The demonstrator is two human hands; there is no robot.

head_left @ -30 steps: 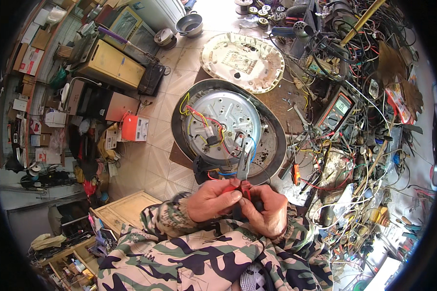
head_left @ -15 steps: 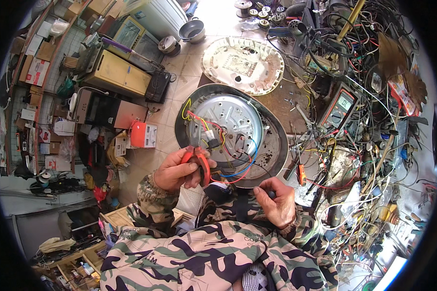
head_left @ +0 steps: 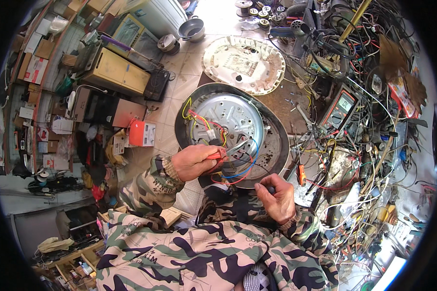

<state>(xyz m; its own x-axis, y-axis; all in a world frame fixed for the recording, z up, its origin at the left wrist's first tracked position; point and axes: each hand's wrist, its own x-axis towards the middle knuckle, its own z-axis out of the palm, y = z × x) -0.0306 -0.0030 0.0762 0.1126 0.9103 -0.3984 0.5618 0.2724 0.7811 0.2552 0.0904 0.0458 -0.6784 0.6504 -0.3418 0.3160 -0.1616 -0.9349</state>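
Observation:
My left hand (head_left: 196, 162) is closed round red-handled pliers (head_left: 218, 155), held over the near left part of an appliance housing. Their metal jaws point right, toward the wires. The housing (head_left: 282, 131) is a dark oval shell with a round silver metal plate (head_left: 233, 110) inside. Red, yellow and blue wires (head_left: 254, 151) loop over it, and a pale connector (head_left: 210, 134) sits just beyond my left hand. At the housing's near right edge, my right hand (head_left: 279, 201) is closed on something dark and rounded, mostly hidden by the fingers.
Beyond the housing lies a stained white oval cover (head_left: 243, 65). To the right are a multimeter (head_left: 339, 109), a red-handled screwdriver (head_left: 301, 174) and a heap of tangled cables (head_left: 374, 145). A red-and-white box (head_left: 142, 134) and a yellow cabinet (head_left: 119, 72) stand at left.
My left hand has moved right and turned, swinging the pliers from pointing away from me to pointing right over the housing. My right hand stays nearly in place.

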